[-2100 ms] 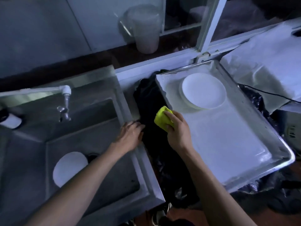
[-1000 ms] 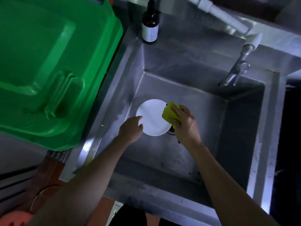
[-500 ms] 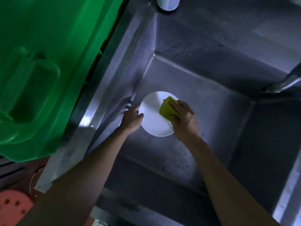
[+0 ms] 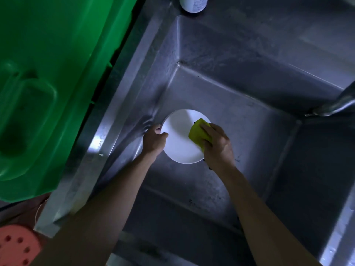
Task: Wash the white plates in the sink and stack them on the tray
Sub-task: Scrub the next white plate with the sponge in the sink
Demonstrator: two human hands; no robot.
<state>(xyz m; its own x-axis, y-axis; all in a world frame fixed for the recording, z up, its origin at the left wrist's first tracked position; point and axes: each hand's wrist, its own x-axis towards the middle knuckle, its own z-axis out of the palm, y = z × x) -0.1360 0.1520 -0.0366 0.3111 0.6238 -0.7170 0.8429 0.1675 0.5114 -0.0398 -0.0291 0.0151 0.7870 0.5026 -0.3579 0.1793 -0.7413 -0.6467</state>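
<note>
A white plate lies low in the steel sink, near the basin's left wall. My left hand grips the plate's left rim, thumb on top. My right hand holds a yellow sponge and presses it onto the right part of the plate. The tray is out of view.
A large green plastic bin stands against the sink's left rim. The faucet spout juts in at the right edge. A bottle's base sits on the back ledge. A pink perforated stool is at bottom left.
Both hands left the tray side and reached down into the sink. My left hand took hold of the plate's rim and the sponge came down onto the plate.
</note>
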